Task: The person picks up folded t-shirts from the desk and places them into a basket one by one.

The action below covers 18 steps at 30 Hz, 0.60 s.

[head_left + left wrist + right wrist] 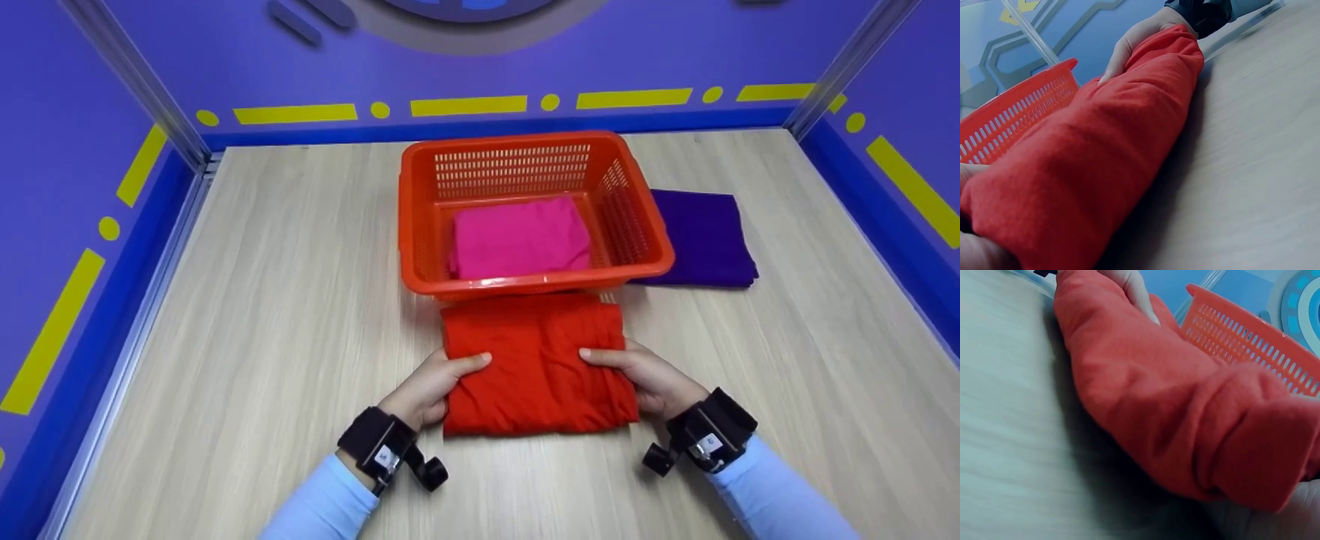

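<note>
A folded red cloth (536, 367) is held at its two sides, just in front of the basket. My left hand (435, 384) grips its left edge, thumb on top and the other fingers underneath. On the opposite edge my right hand (654, 375) holds it the same way, thumb over the top. In the left wrist view the red cloth (1089, 146) shows as a thick folded bundle, with a shadow below its near edge. Loose folds of the red cloth (1145, 394) hang near the right hand in the right wrist view.
An orange-red plastic basket (536, 283) stands behind the red cloth, with a folded pink cloth (521, 236) lying inside. A folded purple cloth (701, 240) lies on the wooden table (300, 300) to the basket's right. Blue-purple panels (300, 75) wall the table at the back and sides.
</note>
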Tool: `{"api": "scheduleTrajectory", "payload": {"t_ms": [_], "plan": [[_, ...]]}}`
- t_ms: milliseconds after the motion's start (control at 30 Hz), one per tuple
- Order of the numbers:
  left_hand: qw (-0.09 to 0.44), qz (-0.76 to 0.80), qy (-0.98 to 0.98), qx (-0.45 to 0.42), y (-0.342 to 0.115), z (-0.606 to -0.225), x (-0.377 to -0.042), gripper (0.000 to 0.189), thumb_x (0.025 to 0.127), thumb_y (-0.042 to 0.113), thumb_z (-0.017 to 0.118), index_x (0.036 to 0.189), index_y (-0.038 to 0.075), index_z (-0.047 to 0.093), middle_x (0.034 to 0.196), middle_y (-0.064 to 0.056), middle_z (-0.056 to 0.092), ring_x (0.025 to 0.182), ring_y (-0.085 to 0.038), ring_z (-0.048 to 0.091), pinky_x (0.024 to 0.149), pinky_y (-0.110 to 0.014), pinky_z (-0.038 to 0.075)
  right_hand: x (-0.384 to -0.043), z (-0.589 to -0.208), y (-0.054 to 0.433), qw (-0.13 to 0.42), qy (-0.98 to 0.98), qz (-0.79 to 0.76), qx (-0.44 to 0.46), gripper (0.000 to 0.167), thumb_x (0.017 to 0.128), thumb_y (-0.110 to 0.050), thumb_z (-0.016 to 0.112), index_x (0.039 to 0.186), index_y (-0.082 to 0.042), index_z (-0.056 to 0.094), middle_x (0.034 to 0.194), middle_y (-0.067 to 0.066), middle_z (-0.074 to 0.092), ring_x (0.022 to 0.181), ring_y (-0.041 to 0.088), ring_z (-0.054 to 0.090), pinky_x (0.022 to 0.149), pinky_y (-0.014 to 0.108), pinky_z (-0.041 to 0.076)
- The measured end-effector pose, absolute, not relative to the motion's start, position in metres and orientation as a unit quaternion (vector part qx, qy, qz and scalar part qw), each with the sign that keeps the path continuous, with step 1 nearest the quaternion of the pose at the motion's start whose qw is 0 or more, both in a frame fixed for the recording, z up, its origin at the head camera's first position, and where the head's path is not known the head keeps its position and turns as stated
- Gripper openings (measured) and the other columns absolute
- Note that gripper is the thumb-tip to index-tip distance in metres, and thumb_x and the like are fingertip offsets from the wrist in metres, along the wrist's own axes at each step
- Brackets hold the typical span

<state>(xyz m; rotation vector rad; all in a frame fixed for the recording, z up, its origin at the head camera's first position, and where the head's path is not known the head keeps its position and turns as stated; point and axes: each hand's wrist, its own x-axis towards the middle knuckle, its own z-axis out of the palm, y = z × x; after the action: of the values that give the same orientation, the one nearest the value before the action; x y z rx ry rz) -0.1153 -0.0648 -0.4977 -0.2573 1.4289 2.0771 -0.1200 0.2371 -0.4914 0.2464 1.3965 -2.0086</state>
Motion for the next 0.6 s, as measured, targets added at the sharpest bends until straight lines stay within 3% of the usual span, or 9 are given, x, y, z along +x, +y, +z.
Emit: {"api": "scheduleTrajectory", "payload": {"t_ms": [300, 600], "plan": [[0.303, 0.792, 0.523, -0.087, -0.070, -0.495, -0.112, 0.018, 0.097, 0.012, 0.066, 0.111, 0.004, 0.057, 0.094, -0.006, 0.074, 0.089, -0.018, 0.072, 0.080, -0.034, 0.060, -0.115, -0.488, 0.237, 0.335, 0.524, -0.778, 0.087, 0.029, 0.101, -0.009, 0.059, 0.124, -0.009, 0.043, 0.105, 0.005, 0.070, 0.096, 0.019, 0.071, 0.085, 0.038, 0.060], [0.310, 0.805, 0.498, -0.091, -0.073, -0.483, -0.109, 0.012, 0.098, 0.011, 0.063, 0.108, 0.005, 0.059, 0.094, -0.007, 0.074, 0.087, -0.020, 0.073, 0.077, -0.037, 0.061, -0.108, -0.473, 0.239, 0.334, 0.524, -0.780, 0.067, 0.029, 0.103, -0.009, 0.056, 0.127, -0.009, 0.041, 0.108, 0.004, 0.068, 0.097, 0.020, 0.071, 0.086, 0.039, 0.060]]}}
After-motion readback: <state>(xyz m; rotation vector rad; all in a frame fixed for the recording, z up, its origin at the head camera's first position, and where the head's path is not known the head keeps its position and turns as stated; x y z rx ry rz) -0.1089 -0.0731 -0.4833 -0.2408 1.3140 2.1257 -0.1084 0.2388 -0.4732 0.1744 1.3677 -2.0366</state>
